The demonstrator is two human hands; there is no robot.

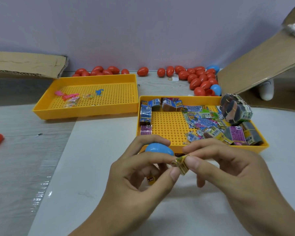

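Note:
My left hand (143,178) grips a blue plastic egg (158,149) with its fingers curled over the top, and its thumb also touches a small folded yellow printed leaflet (180,163). My right hand (228,167) pinches that leaflet between thumb and fingers, just right of the egg. Both hands are over the white table, in front of the near yellow tray (169,126). A bit of yellow printed paper (151,180) shows under my left palm.
The near yellow tray holds loose leaflets (204,120) and banded bundles (235,109). A second yellow tray (92,109) at the left holds small toys (70,97). Several red eggs (199,77) and two blue ones line the wall. Cardboard flaps (259,70) stand at right and left.

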